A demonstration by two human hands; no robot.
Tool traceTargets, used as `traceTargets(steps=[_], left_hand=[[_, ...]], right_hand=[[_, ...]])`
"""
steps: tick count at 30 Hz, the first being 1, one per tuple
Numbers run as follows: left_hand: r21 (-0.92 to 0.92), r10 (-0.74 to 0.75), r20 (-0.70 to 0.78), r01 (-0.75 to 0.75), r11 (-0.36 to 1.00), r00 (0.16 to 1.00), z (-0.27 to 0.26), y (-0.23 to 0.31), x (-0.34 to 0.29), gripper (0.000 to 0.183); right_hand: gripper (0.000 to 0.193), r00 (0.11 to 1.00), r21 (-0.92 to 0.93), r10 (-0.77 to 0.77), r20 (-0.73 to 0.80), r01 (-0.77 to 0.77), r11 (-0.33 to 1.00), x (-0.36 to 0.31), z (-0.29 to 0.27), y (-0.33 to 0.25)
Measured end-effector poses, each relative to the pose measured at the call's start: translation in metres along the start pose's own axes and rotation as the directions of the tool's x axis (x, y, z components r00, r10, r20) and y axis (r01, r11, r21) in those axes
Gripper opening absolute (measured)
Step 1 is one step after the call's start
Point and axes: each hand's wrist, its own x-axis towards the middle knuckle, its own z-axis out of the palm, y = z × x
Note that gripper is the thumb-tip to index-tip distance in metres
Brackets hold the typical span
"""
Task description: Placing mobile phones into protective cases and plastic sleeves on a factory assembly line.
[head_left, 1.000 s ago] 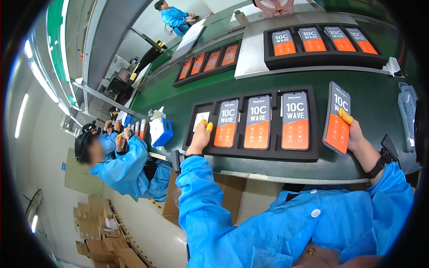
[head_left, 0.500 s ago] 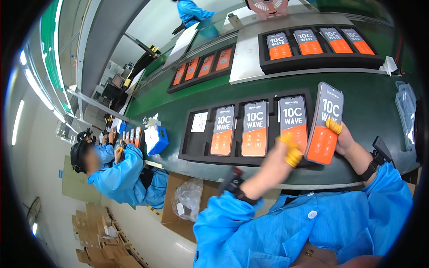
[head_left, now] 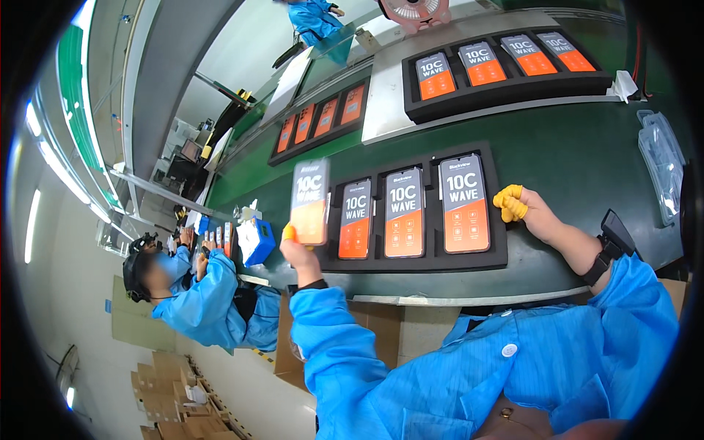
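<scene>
My left hand (head_left: 301, 260) grips a smartphone (head_left: 309, 198) by its lower end, over the left end of a black foam tray (head_left: 502, 238). The phone has a grey and orange printed front and looks slightly blurred. Three similar phones lie face up in the tray's other slots: one left (head_left: 356, 218), one middle (head_left: 404, 213), one right (head_left: 463, 204). Just off the tray's right edge is my right hand (head_left: 529, 210), its fingers curled together with no phone in them. Yellow finger cots cover fingertips on both hands.
Behind stand two more black trays of phones, one right (head_left: 513, 99) and one left (head_left: 293, 154). Clear plastic pieces (head_left: 660, 165) lie at the right. A blue box (head_left: 258, 242) sits left, near a seated co-worker (head_left: 202, 290). Below the table edge is a cardboard box (head_left: 381, 330).
The phone has passed from my right hand to my left and moved to the tray's left end. My right hand has stayed near the right edge, now without the phone. The view shifted slightly.
</scene>
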Motion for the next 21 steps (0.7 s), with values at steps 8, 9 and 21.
traceTargets(steps=[8,9,21], left_hand=[[0.961,0.222,0.211,-0.244,0.130,0.952,-0.084,-0.026,0.036,0.024],[0.960,0.220,0.215,-0.248,0.134,0.952,-0.073,-0.021,0.029,0.024],[0.791,-0.314,0.282,-0.034,0.611,0.906,-0.148,-0.027,0.028,0.037]], right_hand=[[0.024,0.999,-0.064,-0.010,0.030,0.011,0.998,0.004,-0.002,0.002],[0.024,1.000,-0.067,-0.009,0.025,0.011,0.998,0.003,-0.001,0.004],[0.084,0.981,-0.797,-0.140,-0.134,-0.022,0.604,-0.026,0.018,-0.012]])
